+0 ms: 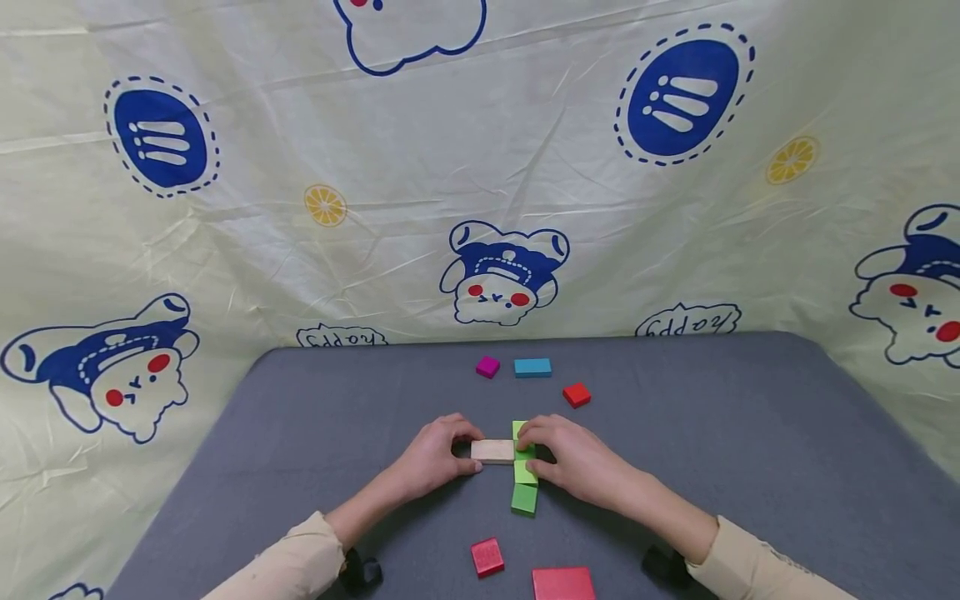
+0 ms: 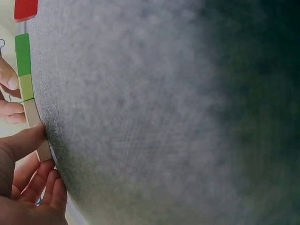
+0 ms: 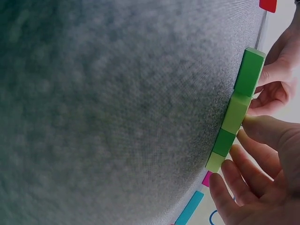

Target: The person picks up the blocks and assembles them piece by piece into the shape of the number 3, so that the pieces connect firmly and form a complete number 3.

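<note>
A plain wooden block lies with its right end against a row of several green blocks, light and dark shades alternating. My left hand holds the wooden block by its left end, thumb on the near side and fingers on the far side. From the right, my right hand grips the row around its middle, covering part of it. In the right wrist view, its thumb is at a light green block, and the fingers are spread along the dark green block and the one beyond.
Toward the back of the grey table lie a magenta block, a blue block and a red block. Nearer me are a small red block and a larger red block. A printed cloth hangs behind.
</note>
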